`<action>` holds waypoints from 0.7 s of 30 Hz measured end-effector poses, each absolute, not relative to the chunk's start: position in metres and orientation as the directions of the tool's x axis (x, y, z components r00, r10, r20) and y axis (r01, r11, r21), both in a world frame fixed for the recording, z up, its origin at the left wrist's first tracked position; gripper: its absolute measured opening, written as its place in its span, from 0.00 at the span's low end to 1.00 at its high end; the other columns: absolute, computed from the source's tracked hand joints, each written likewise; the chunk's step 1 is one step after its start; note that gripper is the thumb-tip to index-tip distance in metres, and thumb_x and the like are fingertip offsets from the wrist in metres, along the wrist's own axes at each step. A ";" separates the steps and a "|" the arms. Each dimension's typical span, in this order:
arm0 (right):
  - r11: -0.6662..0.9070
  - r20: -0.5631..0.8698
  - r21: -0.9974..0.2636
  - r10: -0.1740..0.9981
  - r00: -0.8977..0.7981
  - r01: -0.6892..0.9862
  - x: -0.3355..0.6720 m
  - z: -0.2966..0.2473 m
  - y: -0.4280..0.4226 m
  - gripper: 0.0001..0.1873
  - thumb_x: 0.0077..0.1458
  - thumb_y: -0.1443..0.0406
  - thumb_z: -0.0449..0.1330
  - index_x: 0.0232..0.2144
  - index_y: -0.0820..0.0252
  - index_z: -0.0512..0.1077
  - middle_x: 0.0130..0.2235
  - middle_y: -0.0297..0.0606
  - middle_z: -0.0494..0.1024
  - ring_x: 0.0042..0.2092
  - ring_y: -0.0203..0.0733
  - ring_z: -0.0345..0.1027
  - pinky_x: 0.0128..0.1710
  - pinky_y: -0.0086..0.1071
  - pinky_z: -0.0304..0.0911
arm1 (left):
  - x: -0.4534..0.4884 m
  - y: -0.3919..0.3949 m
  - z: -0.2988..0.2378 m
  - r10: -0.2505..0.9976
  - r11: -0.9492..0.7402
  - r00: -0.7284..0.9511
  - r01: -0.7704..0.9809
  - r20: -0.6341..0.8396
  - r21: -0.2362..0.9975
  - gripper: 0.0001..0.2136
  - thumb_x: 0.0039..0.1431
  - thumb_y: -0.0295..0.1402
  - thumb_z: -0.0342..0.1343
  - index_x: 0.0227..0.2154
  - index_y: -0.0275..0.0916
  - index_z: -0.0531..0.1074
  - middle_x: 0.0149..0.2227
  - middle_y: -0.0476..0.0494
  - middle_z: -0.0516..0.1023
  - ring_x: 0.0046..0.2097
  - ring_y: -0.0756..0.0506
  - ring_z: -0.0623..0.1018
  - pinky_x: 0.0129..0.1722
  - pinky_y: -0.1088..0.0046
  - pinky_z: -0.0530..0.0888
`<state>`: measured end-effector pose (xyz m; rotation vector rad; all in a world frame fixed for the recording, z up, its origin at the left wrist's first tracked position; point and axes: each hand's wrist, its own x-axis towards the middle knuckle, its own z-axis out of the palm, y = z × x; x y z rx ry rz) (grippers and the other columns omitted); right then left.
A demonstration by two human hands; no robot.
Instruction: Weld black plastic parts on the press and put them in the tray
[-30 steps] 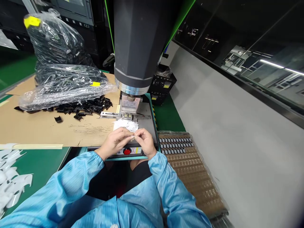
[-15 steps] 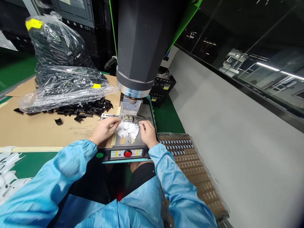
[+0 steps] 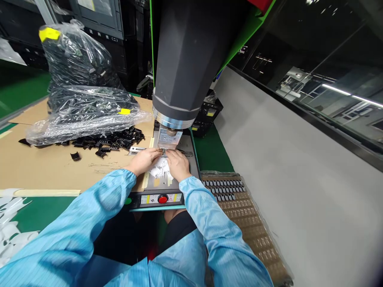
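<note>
My left hand (image 3: 145, 160) and my right hand (image 3: 177, 163) reach side by side onto the grey base plate (image 3: 191, 165) of a press machine. Their fingertips meet at the small metal fixture (image 3: 164, 151) under the machine's horn (image 3: 169, 136). What the fingers pinch there is too small to make out. A little heap of white parts (image 3: 160, 172) lies on the plate between my wrists. The big dark machine head (image 3: 191, 59) hangs right above the fixture. Both arms wear blue sleeves.
Loose black parts (image 3: 110, 140) and clear bags of them (image 3: 83, 107) lie on cardboard (image 3: 44, 167) to the left. A tray of small parts (image 3: 236, 199) sits at the right. A red button (image 3: 162, 198) is on the machine's front. White pieces (image 3: 12, 227) lie far left.
Both hands have moved forward from the machine's front edge, past the white heap, up to the fixture under the horn. The view has shifted closer to the machine.
</note>
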<state>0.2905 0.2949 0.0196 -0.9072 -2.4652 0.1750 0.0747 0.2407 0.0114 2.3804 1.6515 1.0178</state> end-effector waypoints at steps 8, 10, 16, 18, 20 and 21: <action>0.768 0.386 -0.271 0.639 -0.666 0.580 0.287 0.023 0.288 0.28 0.69 0.64 0.61 0.69 0.55 0.68 0.68 0.48 0.73 0.72 0.60 0.58 0.73 0.62 0.52 | 0.085 0.238 0.015 0.870 -0.379 0.201 0.857 0.449 0.350 0.19 0.74 0.41 0.50 0.61 0.45 0.77 0.64 0.36 0.76 0.72 0.33 0.67 0.72 0.44 0.65; 0.772 0.433 -0.303 0.634 -0.641 0.558 0.293 0.021 0.283 0.28 0.69 0.63 0.61 0.68 0.55 0.69 0.68 0.47 0.72 0.72 0.60 0.58 0.73 0.60 0.55 | 0.082 0.226 0.022 0.876 -0.348 0.165 0.866 0.452 0.358 0.20 0.72 0.43 0.53 0.61 0.45 0.77 0.64 0.36 0.75 0.71 0.32 0.67 0.71 0.44 0.66; 0.717 0.603 -0.429 0.680 -0.417 0.549 0.328 -0.001 0.274 0.25 0.73 0.59 0.51 0.67 0.59 0.69 0.66 0.53 0.72 0.71 0.59 0.61 0.71 0.61 0.59 | 0.004 0.161 0.028 0.750 0.160 -0.427 0.858 0.505 0.488 0.21 0.71 0.50 0.53 0.53 0.39 0.77 0.56 0.31 0.78 0.61 0.31 0.74 0.66 0.47 0.69; 0.681 0.603 -0.472 0.713 -0.358 0.560 0.333 -0.008 0.275 0.24 0.74 0.58 0.50 0.64 0.59 0.70 0.63 0.54 0.74 0.68 0.59 0.64 0.69 0.61 0.61 | -0.032 0.139 0.022 0.604 0.404 -0.661 0.736 0.446 0.543 0.25 0.68 0.55 0.54 0.51 0.37 0.77 0.55 0.28 0.76 0.62 0.27 0.72 0.66 0.41 0.68; 0.661 0.591 -0.494 0.732 -0.340 0.565 0.333 -0.011 0.278 0.23 0.73 0.57 0.50 0.62 0.59 0.72 0.61 0.54 0.75 0.66 0.58 0.66 0.68 0.59 0.63 | -0.058 0.125 0.014 0.551 0.501 -0.753 0.643 0.359 0.580 0.31 0.63 0.61 0.57 0.51 0.36 0.77 0.58 0.24 0.72 0.66 0.25 0.68 0.67 0.40 0.66; 0.660 0.589 -0.496 0.733 -0.340 0.564 0.332 -0.012 0.279 0.22 0.73 0.57 0.51 0.61 0.59 0.72 0.61 0.54 0.76 0.65 0.58 0.67 0.68 0.59 0.64 | -0.067 0.122 0.010 0.565 0.515 -0.765 0.620 0.309 0.593 0.33 0.60 0.63 0.58 0.52 0.37 0.78 0.60 0.24 0.70 0.67 0.24 0.67 0.67 0.39 0.66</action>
